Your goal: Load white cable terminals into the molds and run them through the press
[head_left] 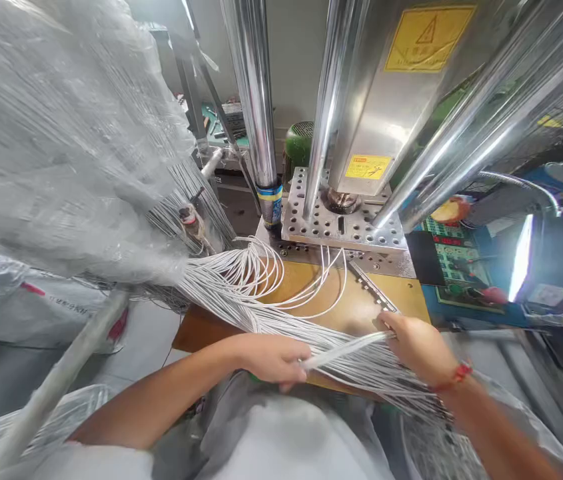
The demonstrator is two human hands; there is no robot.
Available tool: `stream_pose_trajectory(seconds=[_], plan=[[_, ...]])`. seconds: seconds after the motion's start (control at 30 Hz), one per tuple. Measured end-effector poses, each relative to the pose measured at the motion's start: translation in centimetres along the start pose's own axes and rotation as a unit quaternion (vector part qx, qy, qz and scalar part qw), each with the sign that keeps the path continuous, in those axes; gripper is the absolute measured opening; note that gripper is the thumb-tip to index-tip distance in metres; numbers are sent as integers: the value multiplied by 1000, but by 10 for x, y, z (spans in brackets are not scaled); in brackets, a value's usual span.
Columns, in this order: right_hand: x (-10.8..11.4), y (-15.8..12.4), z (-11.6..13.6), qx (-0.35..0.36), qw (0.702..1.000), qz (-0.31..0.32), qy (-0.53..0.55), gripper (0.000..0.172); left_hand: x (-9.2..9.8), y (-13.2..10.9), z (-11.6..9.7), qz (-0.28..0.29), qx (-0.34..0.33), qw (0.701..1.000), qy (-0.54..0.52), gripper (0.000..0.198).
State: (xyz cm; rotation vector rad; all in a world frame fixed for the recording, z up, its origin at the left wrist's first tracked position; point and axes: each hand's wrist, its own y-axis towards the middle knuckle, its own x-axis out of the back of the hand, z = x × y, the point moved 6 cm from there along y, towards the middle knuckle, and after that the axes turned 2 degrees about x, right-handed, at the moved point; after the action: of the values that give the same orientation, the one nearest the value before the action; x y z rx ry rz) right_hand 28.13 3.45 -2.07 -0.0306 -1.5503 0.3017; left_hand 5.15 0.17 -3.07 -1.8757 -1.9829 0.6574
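Note:
A thick bundle of white cables (pixel 271 319) lies across the brown board in front of me. My left hand (pixel 278 360) is closed around a few of the cables at the near side of the bundle. To the right, my right hand (pixel 414 343) grips the other end of this same small group of cables (pixel 348 348), which is drawn straight between both hands. A narrow metal strip with dark marks (pixel 374 287) runs from the press plate down to my right hand's fingers. I cannot tell whether those fingers touch it.
Behind the board (pixel 356 313) stands a press with a perforated metal plate (pixel 346 233) and shiny columns (pixel 251 87). Plastic-wrapped cables (pixel 61 133) hang at the left. A lit lamp (pixel 520 260) and a green circuit panel (pixel 461 257) are at the right.

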Motion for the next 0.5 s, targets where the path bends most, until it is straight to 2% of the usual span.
stream_pose_trajectory(seconds=[0.1, 0.13, 0.2, 0.27, 0.33, 0.4, 0.47, 0.5], plan=[[6, 7, 51, 136, 990, -29, -33, 10, -29, 48, -17, 44, -13, 976, -213, 38], [8, 8, 62, 171, 983, -44, -39, 10, -31, 60, -21, 18, -23, 960, -279, 38], [10, 9, 74, 241, 966, -79, -45, 12, -26, 74, -23, -71, -46, 917, -390, 33], [13, 13, 69, 237, 962, -125, -44, 13, -23, 79, -19, -119, -43, 899, -419, 31], [11, 16, 61, 200, 968, -145, -40, 14, -22, 81, -15, -124, -32, 902, -412, 31], [5, 17, 60, 210, 970, -119, -31, 14, -20, 82, -14, -133, -41, 899, -416, 31], [-1, 14, 65, 257, 962, -95, -20, 12, -15, 82, -17, -148, -65, 888, -431, 31], [-1, 13, 65, 274, 957, -98, -19, 17, -13, 81, -19, -156, -75, 883, -436, 31]])
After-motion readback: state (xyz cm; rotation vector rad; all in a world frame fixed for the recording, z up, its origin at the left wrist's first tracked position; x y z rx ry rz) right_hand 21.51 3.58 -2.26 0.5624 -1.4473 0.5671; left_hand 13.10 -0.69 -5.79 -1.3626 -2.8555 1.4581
